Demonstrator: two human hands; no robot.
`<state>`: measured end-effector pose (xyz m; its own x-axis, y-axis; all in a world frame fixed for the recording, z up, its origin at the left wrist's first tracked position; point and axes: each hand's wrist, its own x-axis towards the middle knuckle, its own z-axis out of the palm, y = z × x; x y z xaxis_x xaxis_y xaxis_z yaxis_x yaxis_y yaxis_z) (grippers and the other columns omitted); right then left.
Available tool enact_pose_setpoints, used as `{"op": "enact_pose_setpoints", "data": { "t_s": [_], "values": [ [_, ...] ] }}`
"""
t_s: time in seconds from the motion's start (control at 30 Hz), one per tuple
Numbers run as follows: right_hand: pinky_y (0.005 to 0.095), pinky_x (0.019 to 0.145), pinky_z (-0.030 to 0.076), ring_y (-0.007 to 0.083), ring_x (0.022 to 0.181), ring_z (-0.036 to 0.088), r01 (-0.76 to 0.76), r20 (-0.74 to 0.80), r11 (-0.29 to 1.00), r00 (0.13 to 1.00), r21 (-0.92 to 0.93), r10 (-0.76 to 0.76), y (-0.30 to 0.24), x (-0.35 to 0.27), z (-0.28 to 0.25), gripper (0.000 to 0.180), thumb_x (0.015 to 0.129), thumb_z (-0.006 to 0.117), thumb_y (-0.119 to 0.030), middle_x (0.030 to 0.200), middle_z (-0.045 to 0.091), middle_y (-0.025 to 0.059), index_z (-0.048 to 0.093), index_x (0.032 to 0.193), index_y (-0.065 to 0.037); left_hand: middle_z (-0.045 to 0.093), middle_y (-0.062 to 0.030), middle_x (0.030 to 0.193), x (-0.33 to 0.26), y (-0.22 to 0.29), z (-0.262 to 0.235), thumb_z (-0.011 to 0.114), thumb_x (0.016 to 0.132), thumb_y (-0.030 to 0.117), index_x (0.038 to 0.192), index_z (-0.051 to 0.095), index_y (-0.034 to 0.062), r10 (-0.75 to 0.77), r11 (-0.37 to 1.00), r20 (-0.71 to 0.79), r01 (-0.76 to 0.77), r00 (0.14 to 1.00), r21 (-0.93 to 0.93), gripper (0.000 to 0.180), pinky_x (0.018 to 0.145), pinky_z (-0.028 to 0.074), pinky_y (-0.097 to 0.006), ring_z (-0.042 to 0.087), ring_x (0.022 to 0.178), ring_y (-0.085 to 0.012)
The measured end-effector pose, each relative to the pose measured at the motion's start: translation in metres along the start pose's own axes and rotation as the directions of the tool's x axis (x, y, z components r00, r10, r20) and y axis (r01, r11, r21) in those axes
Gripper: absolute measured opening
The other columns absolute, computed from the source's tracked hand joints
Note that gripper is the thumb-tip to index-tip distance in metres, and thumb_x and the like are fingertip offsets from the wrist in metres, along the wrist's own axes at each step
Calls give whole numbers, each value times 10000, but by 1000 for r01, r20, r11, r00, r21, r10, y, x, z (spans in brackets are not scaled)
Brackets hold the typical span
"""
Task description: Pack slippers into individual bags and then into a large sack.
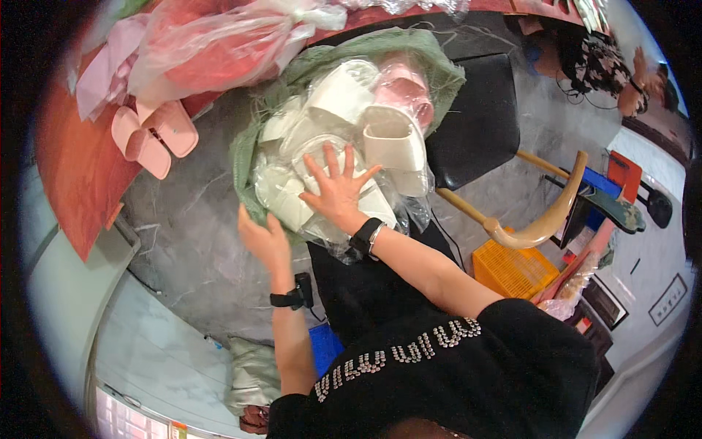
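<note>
Crowding a green sack: wrapped slippers

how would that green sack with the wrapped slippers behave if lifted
The green sack will probably sag, its rim lying in loose folds. The slippers may slide against each other, since their plastic wrapping looks glossy. It may be unwieldy, with several packed inside.

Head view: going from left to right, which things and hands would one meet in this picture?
Unwrapped pink slippers → left hand → right hand → black chair cushion → dark-framed rectangular sign.
</note>
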<state>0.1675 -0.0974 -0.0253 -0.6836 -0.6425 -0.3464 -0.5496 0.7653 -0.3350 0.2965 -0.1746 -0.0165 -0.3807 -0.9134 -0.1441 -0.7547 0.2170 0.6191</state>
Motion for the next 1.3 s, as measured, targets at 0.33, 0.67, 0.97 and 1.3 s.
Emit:
{"op": "enact_pose_setpoints", "data": {
  "t_s": [0.33, 0.67, 0.97, 1.3],
  "values": [
    [696, 899, 63, 312, 1258, 201, 151, -35, 961, 988, 233, -147, 48, -19, -12, 399, 768, 538, -221, 1285, 354, 96, 480, 1151, -123, 235, -190, 1366, -1, 66, 78, 343, 859, 358, 1263, 399, 77, 410, 912, 438, -370, 800, -179, 495, 997, 94, -490, 149, 1263, -382],
    [298, 841, 388, 140, 952, 511, -157, -78, 330, 796, 931, 600, 217, 8, -54, 247, 852, 444, -160, 1021, 570, 65, 518, 1047, -29, 238, -159, 1373, 20, 31, 77, 494, 808, 345, 1257, 412, 136, 449, 868, 471, -496, 759, -27, 501, 990, 70, -538, 142, 1270, -377],
    [298, 858, 389, 171, 1007, 488, -292, 564, -661, 790, 691, 240, 246, 12, 82, 452, 861, 456, -326, 1127, 497, 87, 406, 1193, -24, 242, -190, 1364, 29, 18, 78, 448, 832, 338, 1254, 411, 103, 528, 823, 466, -563, 710, -76, 484, 1011, 128, -468, 151, 1263, -398],
    [296, 754, 410, 180, 860, 521, 50, 134, -241, 715, 969, 686, 216, -9, 76, 248, 893, 416, -249, 981, 551, 55, 510, 966, -30, 230, -195, 1370, 61, 10, 62, 374, 868, 342, 1265, 385, 55, 546, 811, 518, -571, 659, -128, 490, 1022, 119, -447, 154, 1269, -375]
  ]
}}
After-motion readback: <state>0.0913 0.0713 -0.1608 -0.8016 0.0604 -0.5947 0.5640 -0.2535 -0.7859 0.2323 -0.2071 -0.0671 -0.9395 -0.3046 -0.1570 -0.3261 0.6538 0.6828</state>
